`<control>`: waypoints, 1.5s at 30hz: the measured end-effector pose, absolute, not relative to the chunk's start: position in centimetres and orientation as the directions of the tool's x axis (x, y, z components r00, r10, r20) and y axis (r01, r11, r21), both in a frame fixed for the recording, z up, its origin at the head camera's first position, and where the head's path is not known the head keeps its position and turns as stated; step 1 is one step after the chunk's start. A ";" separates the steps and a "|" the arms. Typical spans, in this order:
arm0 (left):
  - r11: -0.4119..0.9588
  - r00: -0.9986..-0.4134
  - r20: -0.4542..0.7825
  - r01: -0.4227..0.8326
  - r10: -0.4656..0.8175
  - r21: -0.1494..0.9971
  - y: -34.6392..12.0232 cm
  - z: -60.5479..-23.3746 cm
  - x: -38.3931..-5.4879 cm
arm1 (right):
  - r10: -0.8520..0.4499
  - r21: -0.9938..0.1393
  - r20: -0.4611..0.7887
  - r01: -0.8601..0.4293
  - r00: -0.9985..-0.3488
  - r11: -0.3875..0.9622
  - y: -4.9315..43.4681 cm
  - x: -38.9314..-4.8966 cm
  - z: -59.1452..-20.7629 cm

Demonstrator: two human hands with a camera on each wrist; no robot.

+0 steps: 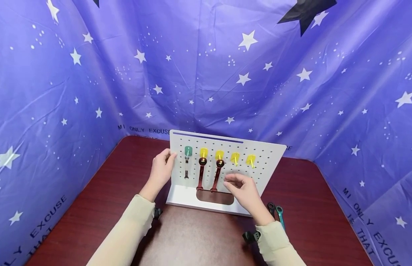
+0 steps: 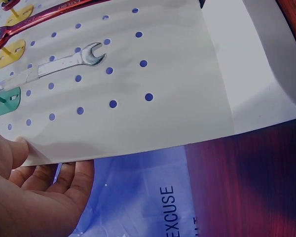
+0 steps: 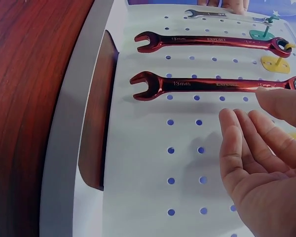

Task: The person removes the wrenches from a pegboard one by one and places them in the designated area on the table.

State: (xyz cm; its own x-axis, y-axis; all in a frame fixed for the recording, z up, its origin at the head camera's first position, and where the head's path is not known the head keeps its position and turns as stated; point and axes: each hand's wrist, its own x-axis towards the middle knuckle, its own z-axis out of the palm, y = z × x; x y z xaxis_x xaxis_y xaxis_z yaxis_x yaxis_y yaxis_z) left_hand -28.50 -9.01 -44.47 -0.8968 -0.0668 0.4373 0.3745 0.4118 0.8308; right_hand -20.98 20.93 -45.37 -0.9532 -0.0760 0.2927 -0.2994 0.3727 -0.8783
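A white pegboard (image 1: 269, 157) stands on the table, and my left hand (image 1: 163, 166) grips its left edge, thumb on the front and fingers behind. A small silver wrench (image 2: 64, 63) hangs from a green hook (image 1: 188, 150) near that hand. To its right, two red ratchet wrenches hang from yellow hooks: the left red wrench (image 1: 201, 175) and the right red wrench (image 3: 197, 85). My right hand (image 1: 242, 186) hovers before the board beside the right red wrench, fingers loosely bent around nothing. Two more yellow hooks, one (image 1: 235, 159) and another (image 1: 251, 161), carry nothing.
On the dark red table (image 1: 179, 236), right of the board, lie a black wrench (image 1: 271, 207) and a teal wrench (image 1: 280, 216), partly hidden by my right forearm. The board's base (image 1: 182, 195) has a rounded cutout. A purple star-printed curtain (image 1: 199, 74) surrounds the table.
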 end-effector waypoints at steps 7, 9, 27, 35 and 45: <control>0.407 -0.898 0.436 0.373 -0.069 0.834 -9.0 -44.8 -28.5 | -0.089 -0.878 0.295 -0.307 -0.951 0.368 20.4 -21.2 -45.5; 0.413 -0.895 0.441 0.376 -0.069 0.829 -9.0 -44.8 -28.6 | -0.088 -0.876 0.298 -0.309 -0.951 0.371 20.2 -21.3 -45.5; 0.426 -0.896 0.439 0.371 -0.070 0.825 -9.0 -44.7 -28.7 | -0.091 -0.879 0.286 -0.299 -0.954 0.371 16.9 -20.1 -42.0; 0.427 -0.895 0.440 0.372 -0.070 0.825 -9.0 -44.5 -28.7 | -0.120 -0.852 0.327 -0.347 -0.937 0.392 16.8 -20.7 -42.6; 0.423 -0.896 0.439 0.372 -0.068 0.826 -9.0 -44.5 -28.6 | -0.084 -0.828 0.342 -0.342 -0.936 0.445 17.8 -21.9 -45.3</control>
